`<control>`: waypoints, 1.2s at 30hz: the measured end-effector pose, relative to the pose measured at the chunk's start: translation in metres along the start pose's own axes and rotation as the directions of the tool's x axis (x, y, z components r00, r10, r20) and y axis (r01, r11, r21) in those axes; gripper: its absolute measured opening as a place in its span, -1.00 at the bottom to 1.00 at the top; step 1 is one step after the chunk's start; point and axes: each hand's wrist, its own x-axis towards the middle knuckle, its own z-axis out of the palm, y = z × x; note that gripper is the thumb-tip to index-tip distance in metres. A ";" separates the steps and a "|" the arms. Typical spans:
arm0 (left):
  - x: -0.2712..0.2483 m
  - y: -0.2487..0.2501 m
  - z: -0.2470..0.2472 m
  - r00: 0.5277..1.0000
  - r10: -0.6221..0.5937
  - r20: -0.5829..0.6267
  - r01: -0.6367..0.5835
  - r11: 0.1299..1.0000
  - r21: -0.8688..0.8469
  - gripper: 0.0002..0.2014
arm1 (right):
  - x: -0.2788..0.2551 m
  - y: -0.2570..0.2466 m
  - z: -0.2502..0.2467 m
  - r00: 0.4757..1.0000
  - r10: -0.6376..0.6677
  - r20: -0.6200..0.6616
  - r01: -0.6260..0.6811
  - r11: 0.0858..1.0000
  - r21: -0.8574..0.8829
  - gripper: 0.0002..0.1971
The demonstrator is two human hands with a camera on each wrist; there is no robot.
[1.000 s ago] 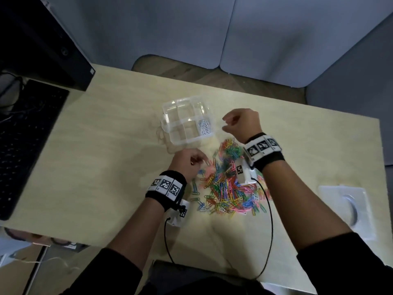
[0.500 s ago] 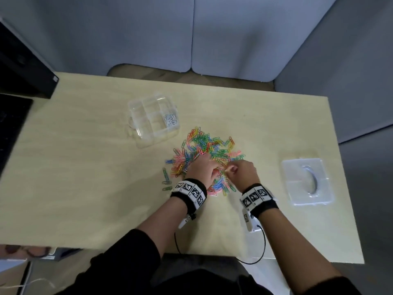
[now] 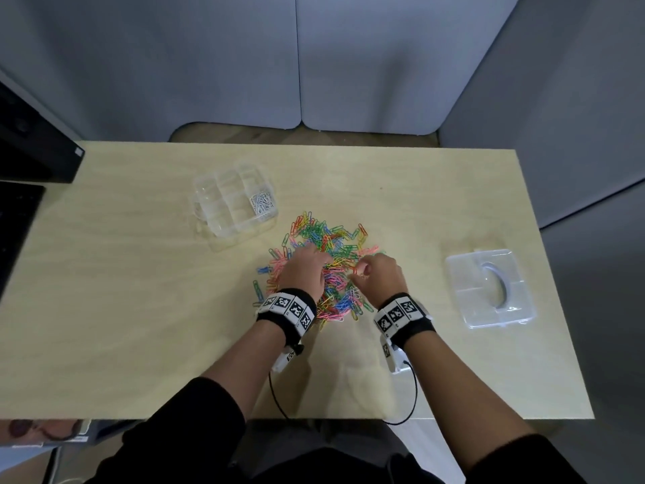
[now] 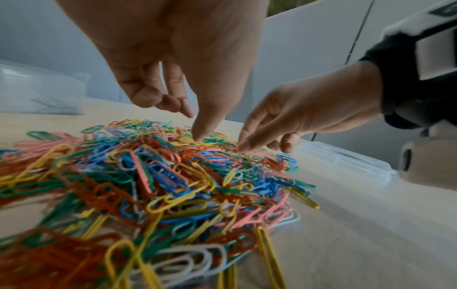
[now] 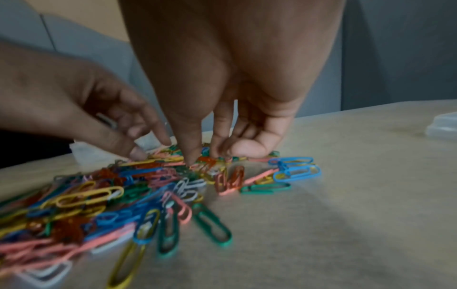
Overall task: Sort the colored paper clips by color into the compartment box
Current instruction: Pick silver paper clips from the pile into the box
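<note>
A heap of coloured paper clips (image 3: pixel 330 246) lies mid-table. Both hands are down on it. My left hand (image 3: pixel 307 270) points its index fingertip (image 4: pixel 200 135) into the clips, its other fingers loosely bent, nothing pinched. My right hand (image 3: pixel 378 279) sets its thumb tip (image 5: pixel 191 160) and fingertips (image 5: pixel 219 152) on the heap's right edge, a small gap between them; no clip is lifted. The clear compartment box (image 3: pixel 213 218) stands at the back left of the heap, with white clips (image 3: pixel 261 203) in its right compartment.
The box's clear lid (image 3: pixel 488 291) lies flat at the right of the table. A black monitor base (image 3: pixel 38 158) and a keyboard (image 3: pixel 14 225) sit at the left edge. A few stray clips (image 3: pixel 258 291) lie left of the heap.
My right hand has come back from the box to the heap. My left hand has moved onto the heap's middle. The head view has shifted, so the box now appears further left.
</note>
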 end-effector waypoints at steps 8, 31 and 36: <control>0.007 0.016 0.012 0.989 0.041 0.144 -0.046 0.998 0.031 -0.87 | 0.009 0.000 0.000 0.995 0.095 -0.016 -0.092 0.985 0.145 -0.82; 0.011 0.011 0.003 0.977 0.088 0.195 -0.108 0.990 0.094 -0.82 | -0.004 0.034 -0.014 0.973 0.232 0.011 -0.226 0.933 0.279 -0.81; 0.010 0.006 0.009 0.986 0.047 0.160 -0.054 0.998 0.037 -0.85 | -0.011 0.041 -0.020 0.947 0.228 0.225 -0.316 0.549 0.774 -0.79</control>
